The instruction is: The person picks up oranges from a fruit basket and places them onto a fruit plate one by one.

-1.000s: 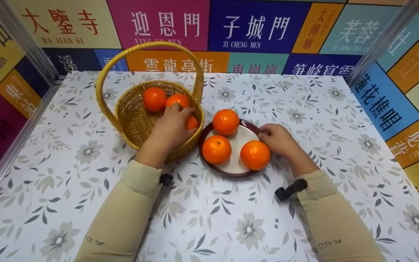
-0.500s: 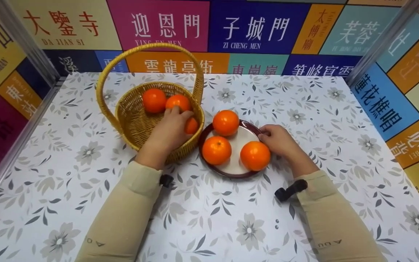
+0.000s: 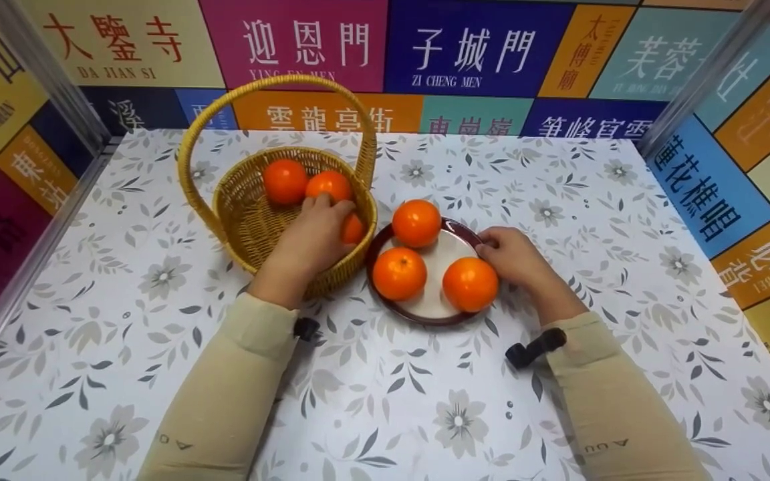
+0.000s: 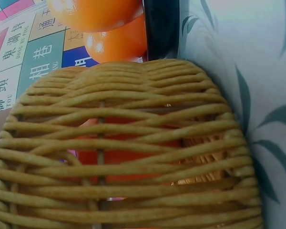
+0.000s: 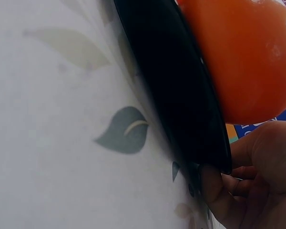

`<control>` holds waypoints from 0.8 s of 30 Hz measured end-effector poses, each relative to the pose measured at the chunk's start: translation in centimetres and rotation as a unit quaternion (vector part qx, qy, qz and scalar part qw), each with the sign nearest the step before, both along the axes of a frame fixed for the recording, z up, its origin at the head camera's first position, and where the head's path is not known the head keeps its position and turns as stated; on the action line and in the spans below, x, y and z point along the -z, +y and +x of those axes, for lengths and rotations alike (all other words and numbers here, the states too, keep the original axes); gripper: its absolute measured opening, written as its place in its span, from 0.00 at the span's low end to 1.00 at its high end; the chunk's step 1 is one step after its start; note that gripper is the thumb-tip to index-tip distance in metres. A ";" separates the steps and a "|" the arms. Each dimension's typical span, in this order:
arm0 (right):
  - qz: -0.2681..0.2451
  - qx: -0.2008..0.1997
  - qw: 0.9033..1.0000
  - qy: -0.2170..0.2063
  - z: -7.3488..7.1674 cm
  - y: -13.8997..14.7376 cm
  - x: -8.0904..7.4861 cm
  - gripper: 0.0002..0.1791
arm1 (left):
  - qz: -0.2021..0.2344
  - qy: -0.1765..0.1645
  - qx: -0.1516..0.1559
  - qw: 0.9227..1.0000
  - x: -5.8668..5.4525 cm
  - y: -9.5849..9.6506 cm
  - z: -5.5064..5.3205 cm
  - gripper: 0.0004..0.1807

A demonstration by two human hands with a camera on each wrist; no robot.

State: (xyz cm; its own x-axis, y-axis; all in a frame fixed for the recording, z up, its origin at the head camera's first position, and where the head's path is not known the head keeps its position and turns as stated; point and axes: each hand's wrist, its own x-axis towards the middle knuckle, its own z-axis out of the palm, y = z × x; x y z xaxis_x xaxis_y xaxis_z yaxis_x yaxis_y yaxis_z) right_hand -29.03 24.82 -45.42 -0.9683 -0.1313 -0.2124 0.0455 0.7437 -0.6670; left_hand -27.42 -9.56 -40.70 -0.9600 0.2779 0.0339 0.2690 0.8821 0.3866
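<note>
My left hand (image 3: 315, 230) reaches over the near rim of a wicker basket (image 3: 244, 250) and grips an orange (image 3: 353, 229) at the basket's right side, covering much of it. Two more oranges lie behind it, one (image 3: 285, 182) at the back and another (image 3: 329, 187) close to my fingertips. On a white plate with a dark red rim (image 3: 435, 304) sit three oranges, one at the back (image 3: 416, 223), one front left (image 3: 400, 274) and one front right (image 3: 470, 284). My right hand (image 3: 515, 257) pinches the plate's right edge; in the right wrist view, thumb and fingers meet at the dark rim (image 5: 181, 86).
The basket's tall arched handle (image 3: 271, 81) rises over its opening. Plate and basket stand side by side on a flower-patterned tablecloth (image 3: 458, 414). Panels with large characters (image 3: 472, 50) wall the table at the back and both sides.
</note>
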 end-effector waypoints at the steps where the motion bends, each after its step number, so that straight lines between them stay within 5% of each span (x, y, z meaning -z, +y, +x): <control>1: 0.001 -0.002 1.000 0.005 0.0 0.0 0.0 0.16 | -0.001 0.002 0.000 1.000 -0.1 0.0 0.0 0.31; 12: -0.002 -0.004 1.000 0.021 0.0 0.0 0.0 0.17 | -0.013 0.004 -0.005 1.000 -0.9 -0.1 0.5 0.31; 24: -0.014 0.007 1.000 -0.020 0.0 0.1 -0.1 0.16 | -0.017 0.041 -0.004 0.999 -2.5 -0.1 1.2 0.35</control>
